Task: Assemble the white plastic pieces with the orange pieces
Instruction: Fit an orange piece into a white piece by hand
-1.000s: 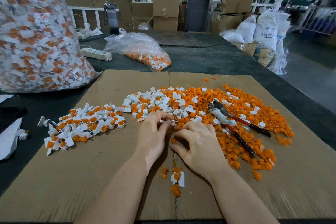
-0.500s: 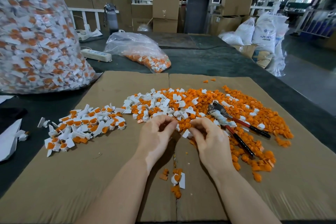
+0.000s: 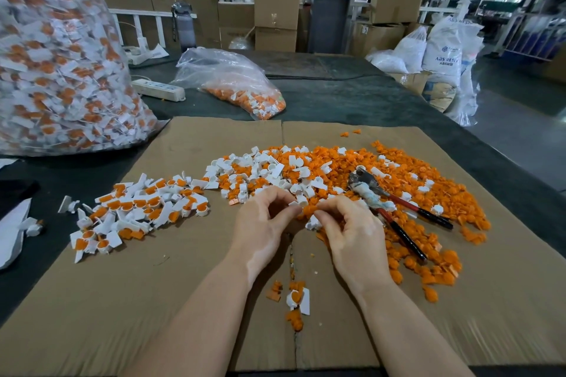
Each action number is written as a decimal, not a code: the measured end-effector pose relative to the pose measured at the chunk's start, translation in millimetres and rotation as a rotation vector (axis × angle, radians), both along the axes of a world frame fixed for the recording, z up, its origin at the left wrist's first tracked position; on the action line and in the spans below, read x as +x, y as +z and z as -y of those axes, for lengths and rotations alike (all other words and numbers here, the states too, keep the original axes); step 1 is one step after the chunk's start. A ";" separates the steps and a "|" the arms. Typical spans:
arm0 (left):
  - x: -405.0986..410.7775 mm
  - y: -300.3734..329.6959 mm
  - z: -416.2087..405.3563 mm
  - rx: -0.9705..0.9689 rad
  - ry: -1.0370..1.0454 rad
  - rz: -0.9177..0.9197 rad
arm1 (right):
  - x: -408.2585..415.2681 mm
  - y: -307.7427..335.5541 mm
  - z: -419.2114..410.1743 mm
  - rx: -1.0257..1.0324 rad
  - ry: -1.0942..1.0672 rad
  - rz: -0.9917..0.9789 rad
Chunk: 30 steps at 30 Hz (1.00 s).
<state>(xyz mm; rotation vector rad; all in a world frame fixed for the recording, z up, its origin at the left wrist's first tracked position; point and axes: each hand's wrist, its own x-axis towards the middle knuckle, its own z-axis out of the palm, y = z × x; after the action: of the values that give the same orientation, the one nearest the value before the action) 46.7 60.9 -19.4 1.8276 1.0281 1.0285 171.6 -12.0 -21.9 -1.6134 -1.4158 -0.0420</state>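
Observation:
Loose orange pieces lie heaped on the cardboard sheet, with loose white pieces mixed in on the heap's left side. Assembled white-and-orange pieces form a separate pile further left. Both hands meet at the heap's near edge. My right hand pinches a white piece under its fingers. My left hand has thumb and forefinger curled onto an orange piece just above that white piece. How the two pieces sit together is hidden by my fingers.
Red-handled pliers lie on the orange heap right of my right hand. A few pieces sit between my forearms. A big full bag, a smaller bag, a power strip and a bottle stand behind.
My right hand has come up off the cardboard with a white piece and moved toward my left hand. Both hands' fingertips now meet over the pieces.

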 end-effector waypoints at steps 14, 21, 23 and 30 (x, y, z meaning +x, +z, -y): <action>1.9 1.4 1.6 -0.003 -0.047 0.003 | -2.0 -0.2 -3.5 0.046 -0.082 0.172; 1.5 3.1 2.8 -0.025 -0.054 0.006 | -2.5 -1.3 -4.8 0.048 -0.111 0.246; 1.0 3.7 3.5 -0.027 -0.061 0.024 | -3.0 -1.2 -5.0 0.052 -0.110 0.266; -0.1 1.8 6.6 0.005 -0.063 -0.006 | -3.4 -1.6 -3.5 0.046 -0.068 0.317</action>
<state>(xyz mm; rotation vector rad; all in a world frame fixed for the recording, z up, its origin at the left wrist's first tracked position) 46.6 54.3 -17.6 1.8566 0.9666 0.9892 168.2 -8.5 -23.5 -1.6679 -1.5842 -0.3820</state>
